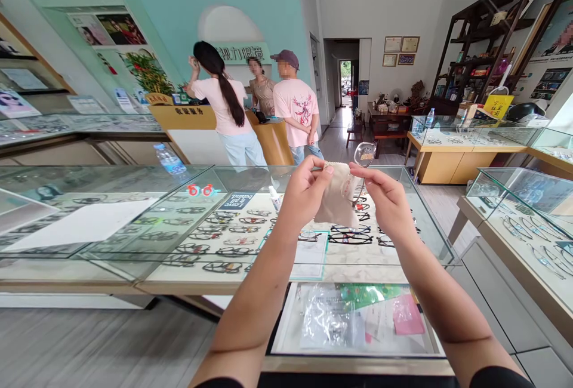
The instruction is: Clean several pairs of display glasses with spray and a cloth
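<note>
I pinch a cloth pouch [335,204] with my left hand [308,190]; at its edge, my loosely curled right hand [385,196] grips glasses [364,154].

A head-worn camera looks forward and down across a glass counter [192,287] from close behind its near edge.

Short black sleeves [500,377] stop near the elbows [465,343], leaving the forearms [256,283] and both hands [305,190] bare.
</note>
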Motion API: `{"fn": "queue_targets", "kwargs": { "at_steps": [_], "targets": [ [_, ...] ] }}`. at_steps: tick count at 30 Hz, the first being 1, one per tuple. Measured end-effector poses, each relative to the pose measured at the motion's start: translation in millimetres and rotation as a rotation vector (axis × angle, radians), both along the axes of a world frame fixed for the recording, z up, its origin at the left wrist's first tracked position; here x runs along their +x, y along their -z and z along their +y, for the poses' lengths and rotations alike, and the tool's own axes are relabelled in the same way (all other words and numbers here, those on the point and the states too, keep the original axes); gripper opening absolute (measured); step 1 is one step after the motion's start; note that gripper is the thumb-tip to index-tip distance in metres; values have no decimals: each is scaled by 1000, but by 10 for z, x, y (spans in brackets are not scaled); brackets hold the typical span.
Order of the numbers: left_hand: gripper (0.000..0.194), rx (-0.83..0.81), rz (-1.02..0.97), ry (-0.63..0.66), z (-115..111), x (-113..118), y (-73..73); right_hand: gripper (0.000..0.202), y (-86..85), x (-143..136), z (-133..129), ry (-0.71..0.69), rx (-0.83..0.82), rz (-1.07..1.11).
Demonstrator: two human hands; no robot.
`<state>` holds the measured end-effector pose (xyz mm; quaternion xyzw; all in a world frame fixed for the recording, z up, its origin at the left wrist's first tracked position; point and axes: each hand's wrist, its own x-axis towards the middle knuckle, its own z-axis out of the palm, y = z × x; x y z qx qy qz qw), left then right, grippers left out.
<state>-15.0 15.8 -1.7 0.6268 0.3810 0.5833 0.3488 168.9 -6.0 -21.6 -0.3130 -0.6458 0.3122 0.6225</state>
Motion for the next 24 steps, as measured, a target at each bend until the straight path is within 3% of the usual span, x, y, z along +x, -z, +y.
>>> {"fn": "queue_targets", "kwargs": {
  "at_steps": [9,13,17,20,24],
  "targets": [
    [34,81,59,2,-63,30,-12,32,67,-17,2,167,140,-153],
    [36,144,87,77,-120,76,17,36,85,-28,17,196,188,-128],
    [43,170,103,98,-148,121,43,39,81,-40,16,194,218,-85],
    [33,170,63,70,-138,154,50,38,78,-55,12,168,238,-55],
    [42,48,-66,96,-101,153,35,38,82,-65,17,95,244,7]
  ]
}}
